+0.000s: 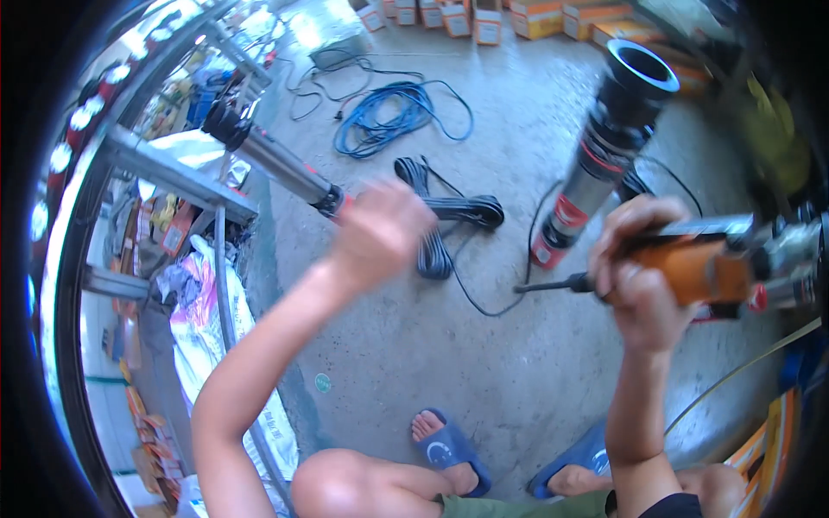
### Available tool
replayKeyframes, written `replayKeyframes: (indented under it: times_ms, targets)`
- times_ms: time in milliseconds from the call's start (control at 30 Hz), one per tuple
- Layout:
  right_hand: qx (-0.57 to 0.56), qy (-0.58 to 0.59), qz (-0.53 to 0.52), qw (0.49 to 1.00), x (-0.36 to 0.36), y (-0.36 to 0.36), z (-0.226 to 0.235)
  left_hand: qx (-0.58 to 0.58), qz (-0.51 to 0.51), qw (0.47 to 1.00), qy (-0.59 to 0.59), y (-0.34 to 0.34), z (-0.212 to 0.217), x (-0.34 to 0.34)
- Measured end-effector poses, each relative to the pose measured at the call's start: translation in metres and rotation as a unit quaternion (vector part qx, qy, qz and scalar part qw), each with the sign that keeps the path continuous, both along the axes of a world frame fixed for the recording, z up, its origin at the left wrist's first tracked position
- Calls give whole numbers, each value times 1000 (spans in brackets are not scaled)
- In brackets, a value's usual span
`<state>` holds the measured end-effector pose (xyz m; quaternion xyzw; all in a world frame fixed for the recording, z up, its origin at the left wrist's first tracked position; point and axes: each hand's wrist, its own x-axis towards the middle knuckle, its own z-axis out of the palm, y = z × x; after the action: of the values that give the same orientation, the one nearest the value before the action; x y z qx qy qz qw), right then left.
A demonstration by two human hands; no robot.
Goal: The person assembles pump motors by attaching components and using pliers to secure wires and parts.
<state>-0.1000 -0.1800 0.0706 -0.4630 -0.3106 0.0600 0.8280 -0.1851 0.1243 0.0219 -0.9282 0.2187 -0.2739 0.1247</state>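
My right hand (643, 272) is closed around an orange and black power drill (691, 269). A thin dark bit points left from it over the floor. Smeared by motion, my left hand (384, 229) overlaps the red lower end of a slim steel pump (289, 168) with a black top; its grip cannot be made out. Beside that hand lies a bundle of black flat cable (471, 210). A thicker cylindrical pump (600, 147), with a wide black flanged mouth and red bands, stands beyond the drill.
Coiled blue cable (384, 116) lies farther off on the concrete floor (363, 345). Orange and white boxes (540, 17) line the far side. A metal rack (177, 173) and white sacks (250, 388) flank my left. Blue slippers (453, 449) are on my feet.
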Motion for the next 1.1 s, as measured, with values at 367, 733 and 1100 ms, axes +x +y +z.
replayKeyframes:
  times_ms: [367, 733, 1100]
  targets:
    - [-100, -59, 106, 987, -47, 93, -2, -410, 206, 888, 13, 246, 137, -40]
    - [-97, 28, 109, 989, -59, 73, -9, -507, 114, 849, -92, 141, 114, 10]
    - [-13, -6, 68, 998, -32, 50, 10, -488, 255, 811, -197, 39, 120, -14]
